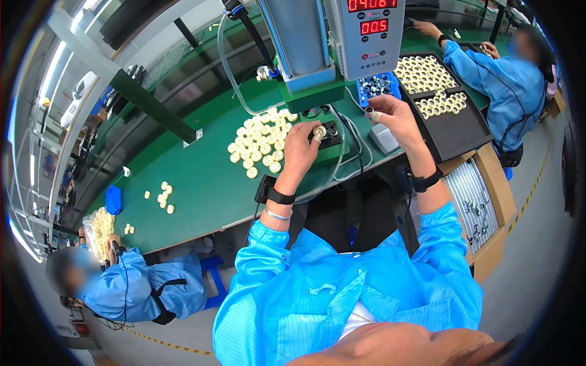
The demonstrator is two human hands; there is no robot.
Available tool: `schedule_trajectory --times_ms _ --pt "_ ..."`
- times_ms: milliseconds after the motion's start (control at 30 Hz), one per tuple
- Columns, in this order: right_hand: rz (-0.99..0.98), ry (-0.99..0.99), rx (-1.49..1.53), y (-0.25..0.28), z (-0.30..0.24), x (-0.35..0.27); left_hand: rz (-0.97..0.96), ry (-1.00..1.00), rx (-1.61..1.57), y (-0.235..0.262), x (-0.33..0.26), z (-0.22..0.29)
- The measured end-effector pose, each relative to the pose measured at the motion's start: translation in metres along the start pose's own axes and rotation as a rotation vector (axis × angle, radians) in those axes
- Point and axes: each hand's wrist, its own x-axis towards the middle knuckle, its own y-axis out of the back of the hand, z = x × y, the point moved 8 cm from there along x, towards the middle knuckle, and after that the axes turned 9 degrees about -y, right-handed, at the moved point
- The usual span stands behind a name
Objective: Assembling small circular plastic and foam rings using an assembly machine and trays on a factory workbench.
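Observation:
My left hand (299, 148) is closed, its thumb and fingertips pinching a cream round plastic part (319, 132). That part is at the black fixture block (331, 133) beneath the press; I cannot tell whether it is seated there. Off to the right, my right hand (395, 120) is raised in front of a blue bin (395, 87) of small metal parts. A small dark metal ring (368, 110) is pinched between its thumb and fingers. A loose pile of cream round parts (262, 140) lies on the green bench to the left of my left hand.
A press (302, 43) with a grey control box (366, 46) stands over the fixture. Black trays (455, 131) of cream parts lie at right, above a cardboard box (497, 201). Tubes and cables (360, 143) cross the bench edge. Co-workers in blue sit left (146, 283) and right (510, 91).

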Motion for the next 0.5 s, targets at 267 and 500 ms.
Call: schedule_trajectory --times_ms 267,500 --pt "-0.111 -0.03 0.192 -0.069 0.013 0.004 -0.18 -0.288 0.398 -0.007 -0.006 0.022" --pt "-0.093 -0.094 0.268 -0.079 0.025 0.011 -0.306 -0.329 0.659 -0.005 -0.007 0.041"
